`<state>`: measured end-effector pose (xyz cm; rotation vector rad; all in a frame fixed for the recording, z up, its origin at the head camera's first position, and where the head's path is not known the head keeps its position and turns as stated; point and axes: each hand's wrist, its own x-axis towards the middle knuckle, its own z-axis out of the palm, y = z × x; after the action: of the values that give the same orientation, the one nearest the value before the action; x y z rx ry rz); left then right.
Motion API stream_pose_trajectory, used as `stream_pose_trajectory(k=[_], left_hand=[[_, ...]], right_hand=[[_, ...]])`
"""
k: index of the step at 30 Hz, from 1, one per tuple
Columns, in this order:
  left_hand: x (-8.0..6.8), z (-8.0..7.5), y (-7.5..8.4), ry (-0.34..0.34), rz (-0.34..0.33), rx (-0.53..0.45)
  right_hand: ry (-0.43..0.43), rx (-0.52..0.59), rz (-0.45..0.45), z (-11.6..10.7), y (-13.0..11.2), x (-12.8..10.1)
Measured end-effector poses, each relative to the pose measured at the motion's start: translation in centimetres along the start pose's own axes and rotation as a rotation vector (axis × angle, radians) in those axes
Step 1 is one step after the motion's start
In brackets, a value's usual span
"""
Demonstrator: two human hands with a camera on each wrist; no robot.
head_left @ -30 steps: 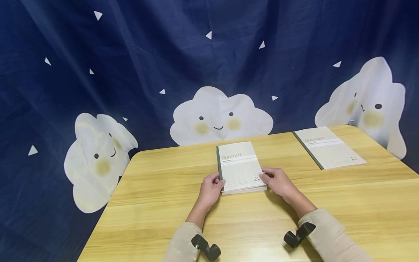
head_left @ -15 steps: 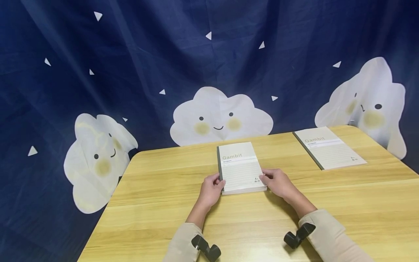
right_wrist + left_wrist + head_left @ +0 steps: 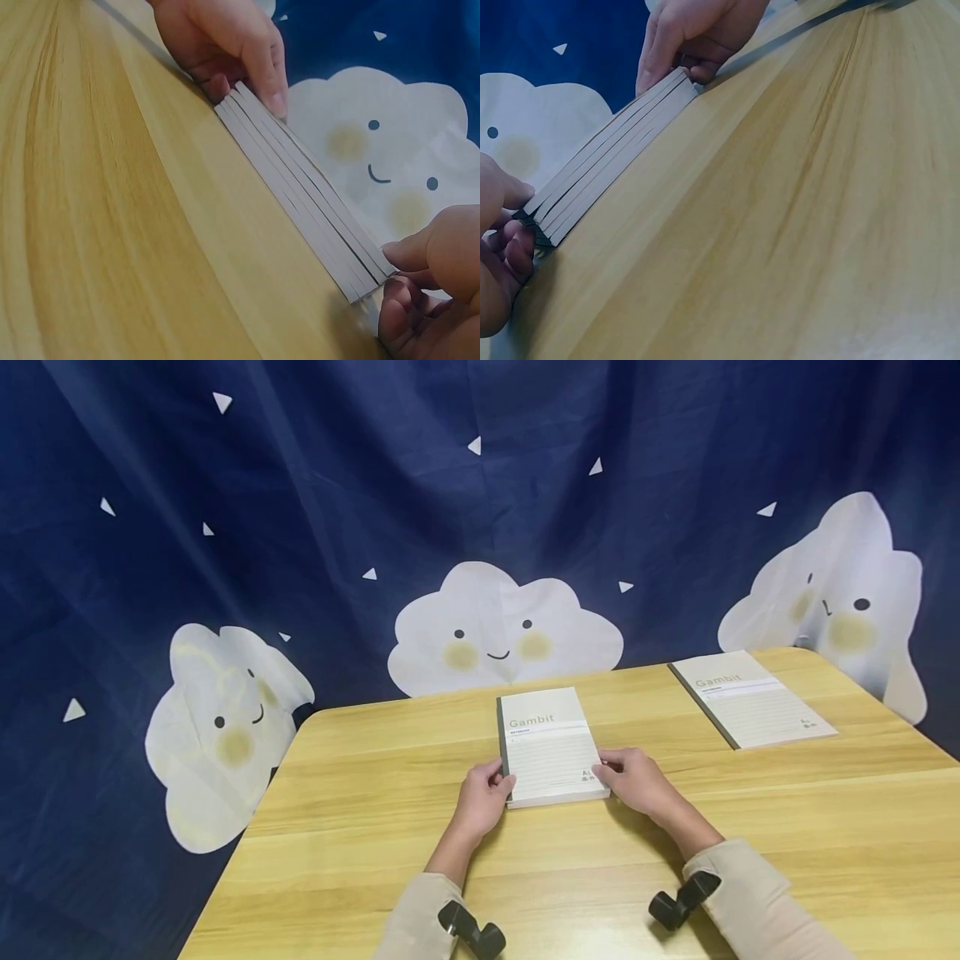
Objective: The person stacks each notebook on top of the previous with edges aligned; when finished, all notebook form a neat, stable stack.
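A stack of several notebooks [image 3: 547, 747], with pale covers, dark spines on the left and "Gambit" printed on top, lies at mid-table in the head view. My left hand [image 3: 482, 797] grips its near left corner at the spine side, thumb on the top cover. On the opposite side, my right hand [image 3: 637, 781] pinches the near right corner, thumb also on the cover. In the left wrist view, the white page edges [image 3: 619, 154] show as layers lying nearly flush, with thin gaps between them. The right wrist view has the fingers of both hands curled at the stack's two ends.
Another "Gambit" notebook [image 3: 753, 702] lies flat at the back right of the wooden table [image 3: 360, 827]. Behind the table hangs a dark blue curtain [image 3: 337, 468] with cloud faces. Black wrist mounts [image 3: 471, 929] sit on both beige sleeves.
The notebooks' near edges, slightly stepped a second ago, now line up more evenly. Both hands keep their places at the corners; the head view has shifted very slightly.
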<state>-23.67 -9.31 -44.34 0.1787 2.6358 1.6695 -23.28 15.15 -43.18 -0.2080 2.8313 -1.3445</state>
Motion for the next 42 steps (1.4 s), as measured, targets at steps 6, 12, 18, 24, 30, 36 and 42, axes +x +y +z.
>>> stream_pose_trajectory(k=[6, 12, 18, 24, 30, 36, 42], left_hand=[[-0.1, 0.1, 0.0, 0.001, -0.003, 0.009], [0.0, 0.2, 0.0, 0.0, -0.001, 0.017], [0.0, 0.4, -0.1, -0.01, -0.011, -0.004], [0.2, 0.3, -0.4, -0.005, -0.054, -0.079], [0.5, -0.2, 0.3, 0.012, -0.09, -0.095], [1.2, -0.3, 2.5, 0.04, -0.064, -0.11], [2.4, 1.7, 5.5, -0.009, -0.013, -0.25]], right_hand=[[0.004, -0.019, 0.013, 0.0, 0.0, 0.0], [0.01, -0.016, 0.019, -0.1, 0.0, 0.0], [0.008, 0.003, 0.035, -0.2, 0.3, -0.1], [-0.031, 0.063, 0.06, -0.5, 0.5, -0.3], [-0.107, 0.186, 0.097, -1.7, 1.0, -0.2], [-0.095, 0.109, 0.049, -3.7, 1.5, -0.1], [-0.057, 0.03, 0.026, -6.3, 1.9, 0.1]])
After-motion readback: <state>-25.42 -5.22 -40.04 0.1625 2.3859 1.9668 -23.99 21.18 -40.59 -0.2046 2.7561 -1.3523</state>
